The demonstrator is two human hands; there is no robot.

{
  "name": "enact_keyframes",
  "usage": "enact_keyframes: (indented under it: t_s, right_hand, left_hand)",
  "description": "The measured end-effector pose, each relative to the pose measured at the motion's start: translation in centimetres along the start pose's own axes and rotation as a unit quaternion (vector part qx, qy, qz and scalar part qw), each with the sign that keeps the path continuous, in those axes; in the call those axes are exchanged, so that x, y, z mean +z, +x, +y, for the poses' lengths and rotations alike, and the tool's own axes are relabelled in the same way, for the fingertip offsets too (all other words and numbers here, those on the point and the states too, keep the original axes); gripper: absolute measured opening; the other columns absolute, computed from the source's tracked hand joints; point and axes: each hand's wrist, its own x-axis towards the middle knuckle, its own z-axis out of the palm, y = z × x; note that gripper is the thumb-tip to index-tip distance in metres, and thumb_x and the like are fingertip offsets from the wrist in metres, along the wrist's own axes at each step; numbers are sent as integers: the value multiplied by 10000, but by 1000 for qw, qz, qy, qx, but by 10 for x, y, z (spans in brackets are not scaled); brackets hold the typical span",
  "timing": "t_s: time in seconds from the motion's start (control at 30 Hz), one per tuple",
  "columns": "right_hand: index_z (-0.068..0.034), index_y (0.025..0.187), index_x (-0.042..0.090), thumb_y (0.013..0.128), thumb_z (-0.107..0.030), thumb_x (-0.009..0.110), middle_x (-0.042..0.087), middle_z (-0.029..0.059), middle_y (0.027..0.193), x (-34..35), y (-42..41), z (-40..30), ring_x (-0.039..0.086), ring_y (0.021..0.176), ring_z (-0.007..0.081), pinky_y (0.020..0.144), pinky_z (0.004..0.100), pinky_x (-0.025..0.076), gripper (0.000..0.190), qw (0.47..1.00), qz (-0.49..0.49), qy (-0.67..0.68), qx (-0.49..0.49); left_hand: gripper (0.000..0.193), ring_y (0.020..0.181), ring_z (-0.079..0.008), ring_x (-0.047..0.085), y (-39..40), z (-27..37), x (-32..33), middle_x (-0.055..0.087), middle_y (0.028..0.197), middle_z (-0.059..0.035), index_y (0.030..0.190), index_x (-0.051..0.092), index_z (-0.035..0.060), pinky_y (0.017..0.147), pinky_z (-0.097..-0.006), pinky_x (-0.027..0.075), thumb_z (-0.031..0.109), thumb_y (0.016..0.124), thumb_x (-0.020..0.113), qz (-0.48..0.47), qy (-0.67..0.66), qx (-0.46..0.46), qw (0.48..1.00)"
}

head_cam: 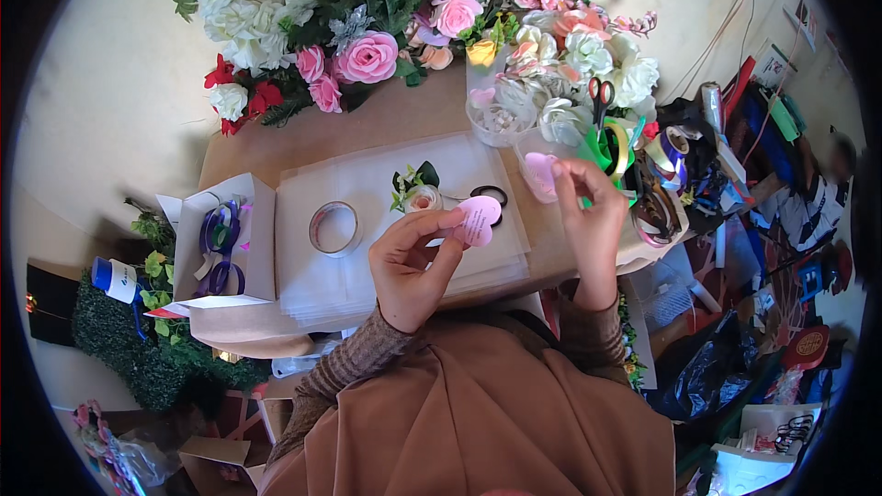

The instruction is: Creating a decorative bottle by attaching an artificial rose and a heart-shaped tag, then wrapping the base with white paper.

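Note:
Between the thumb and fingers of my left hand (415, 265) is a pink heart-shaped paper tag (478, 222) with small printing. My right hand (592, 217) is raised beside a clear plastic cup (534, 182) that has pink tags in it; whether its pinched fingertips hold anything, I cannot tell. Behind my left hand, a cream artificial rose with green leaves (422, 198) lies on translucent sheets (310, 186). A roll of tape (335, 229) lies left of it. Black scissor handles (490, 194) show partly behind the tag.
An open white box (260, 238) with purple ribbon stands at the left. Artificial flowers (368, 57) line the back. A clear round tub (501, 120) sits behind the cup. Red-and-black scissors (601, 98), a green holder (601, 148) and tape rolls (672, 145) crowd the right.

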Motion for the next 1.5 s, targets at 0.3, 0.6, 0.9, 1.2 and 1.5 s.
enact_keyframes:
  t_s: [0.3, 0.6, 0.9, 1.2, 1.5]
  right_hand:
    - [-4, 952, 652, 808, -92, 628, 654, 117, 905, 0, 4, 7, 596, 843, 192, 753, 296, 459, 171, 985, -16, -146, -88]
    - [-10, 924, 570, 818, 0, 620, 650, 60, 900, 8, -21, -17, 583, 783, 71, 635, 203, 479, 118, 922, -255, 250, 148]
    - [14, 910, 578, 814, 56, 595, 648, 82, 887, 1, -12, 4, 614, 801, 99, 695, 228, 517, 106, 960, -163, 210, 90]
    - [15, 962, 614, 772, 70, 589, 646, 89, 896, 29, -27, -5, 629, 819, 136, 728, 250, 499, 199, 961, -271, 45, 5]
    - [-9, 916, 616, 759, 43, 615, 617, 105, 839, 41, -20, -28, 618, 745, 213, 646, 295, 491, 165, 952, -270, -33, -139]
  left_hand:
    - [234, 903, -171, 606, -2, -2, -1, 589, 1010, -123, 1003, 618, -44, 701, -234, 530, -97, 778, 581, -8, 10, 17, 1000]
    - [293, 849, -180, 610, -13, -5, -4, 578, 972, -143, 1028, 500, -21, 751, -274, 513, -104, 761, 589, -16, 54, 71, 996]
    - [895, 1073, -300, 449, -14, -39, -62, 396, 1175, -181, 1329, 149, 42, 915, -448, 383, 63, 607, 677, 10, 247, 192, 950]
    - [1017, 1086, -360, 506, 5, -67, -57, 453, 1215, -234, 1373, 84, 5, 926, -383, 417, 84, 625, 768, -79, 354, 42, 931]
    - [896, 980, -216, 575, 10, -39, -49, 569, 1031, -166, 1334, 160, 29, 759, -325, 535, 26, 660, 750, -15, 97, -127, 987]
